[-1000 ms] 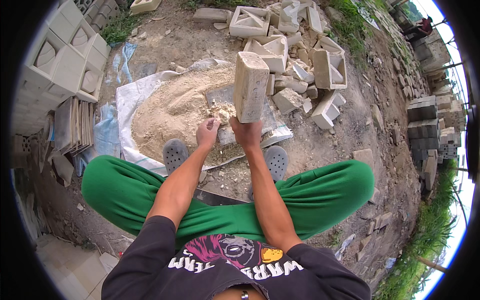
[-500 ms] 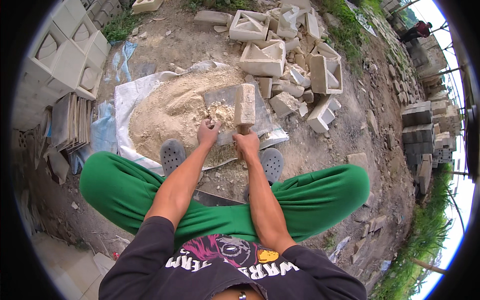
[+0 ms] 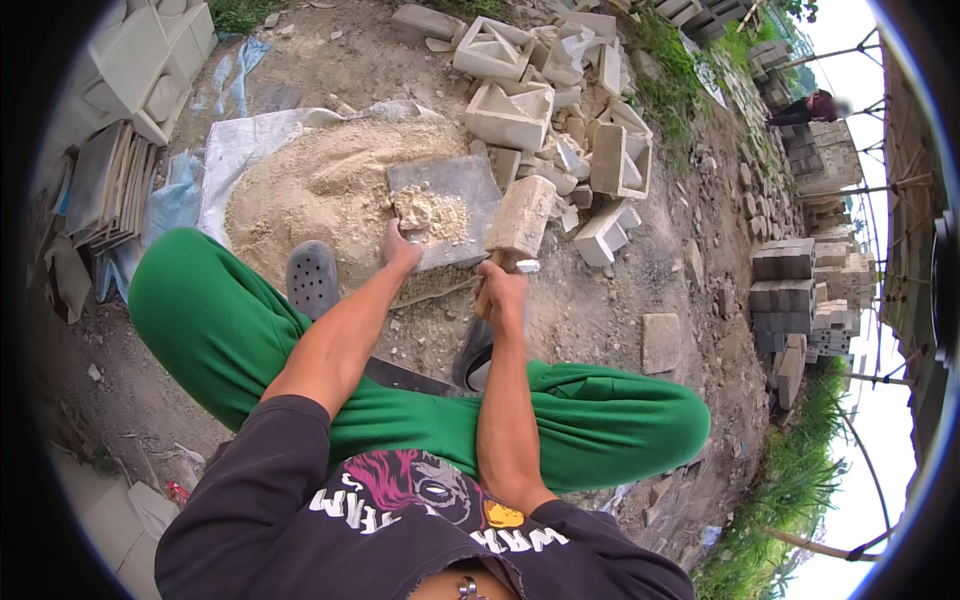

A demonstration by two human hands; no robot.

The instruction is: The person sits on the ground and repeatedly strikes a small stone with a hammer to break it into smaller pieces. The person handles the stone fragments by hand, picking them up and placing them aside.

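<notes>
A flat grey slab (image 3: 445, 205) lies on the ground at the near edge of a sand heap (image 3: 320, 185), and serves here as the landmark. On the slab's near-left part sits a small, crumbly pile of pale rubble (image 3: 432, 212). The left hand (image 3: 402, 250) rests on the slab's near edge just below that rubble, fingers bent against the stone; whether it grips the edge cannot be told. The right hand (image 3: 502, 290) is closed around a short handle just off the slab's near-right corner, and the handle carries a blocky, tan, rough-faced mallet (image 3: 520, 215). The mallet's long axis runs nearly away from the person, tilted a little to the right, with its head over the slab's right edge (touching or hovering cannot be told). Right of and beyond the slab lie hollow, pale concrete blocks (image 3: 510, 110), square-edged and tumbled close together, leaving little room on that side. Left of the slab the sand heap spreads smooth and low over a white sheet (image 3: 235, 150). A grey clog (image 3: 312, 278) stands near the slab's near-left corner.
</notes>
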